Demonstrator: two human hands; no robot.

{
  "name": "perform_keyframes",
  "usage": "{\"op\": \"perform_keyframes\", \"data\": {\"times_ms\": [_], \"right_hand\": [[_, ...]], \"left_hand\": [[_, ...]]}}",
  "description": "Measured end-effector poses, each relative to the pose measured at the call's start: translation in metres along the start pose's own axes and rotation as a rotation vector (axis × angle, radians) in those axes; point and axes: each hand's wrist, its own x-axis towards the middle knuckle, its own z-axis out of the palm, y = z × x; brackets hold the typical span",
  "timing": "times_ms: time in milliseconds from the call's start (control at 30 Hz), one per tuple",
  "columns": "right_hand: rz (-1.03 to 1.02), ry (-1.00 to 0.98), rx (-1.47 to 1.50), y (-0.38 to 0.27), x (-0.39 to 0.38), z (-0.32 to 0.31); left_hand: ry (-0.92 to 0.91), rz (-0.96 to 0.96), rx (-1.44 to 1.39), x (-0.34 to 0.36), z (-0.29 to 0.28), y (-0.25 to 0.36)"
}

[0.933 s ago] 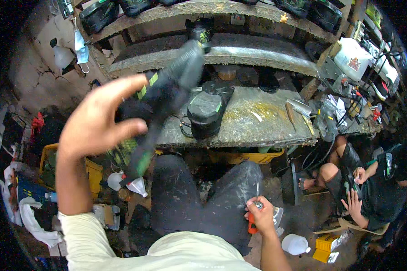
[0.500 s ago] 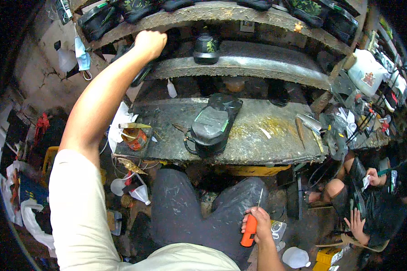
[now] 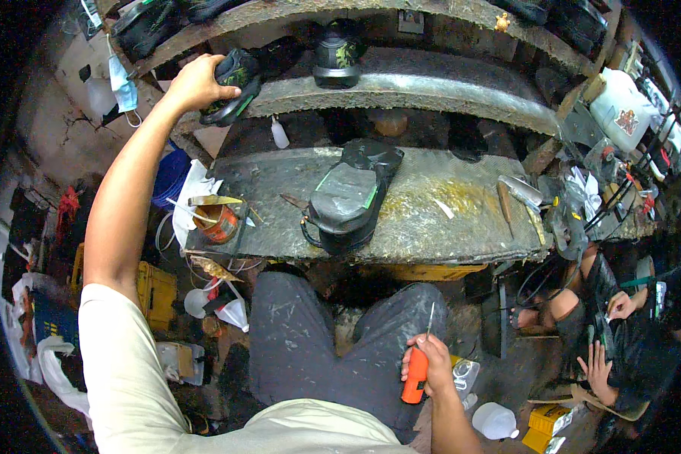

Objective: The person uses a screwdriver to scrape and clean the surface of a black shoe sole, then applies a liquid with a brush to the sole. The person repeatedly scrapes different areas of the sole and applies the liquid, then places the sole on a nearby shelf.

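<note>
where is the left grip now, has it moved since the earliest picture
Yes: judged against the lower shelf, the left grip has moved up the view, from below the shelf's front edge to near its left end.

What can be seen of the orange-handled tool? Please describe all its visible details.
The orange-handled tool has a thick, plastic-looking handle and a thin, straight, metal-looking shaft; the tip's shape is too small to tell. The right hand grips it near the person's right thigh, covering part of it. The shaft points away from the person, its tip touching nothing clearly visible.
</note>
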Motion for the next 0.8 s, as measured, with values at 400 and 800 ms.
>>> {"op": "perform_keyframes", "data": {"times_ms": [400, 800], "right_hand": [[0.014, -0.022, -0.04, 0.006, -0.004, -0.002], [-0.036, 0.083, -0.002, 0.007, -0.019, -0.003]], "left_hand": [[0.204, 0.319, -0.128, -0.132, -0.131, 0.101], [0.316, 0.29, -0.352, 0.09, -0.004, 0.374]]}}
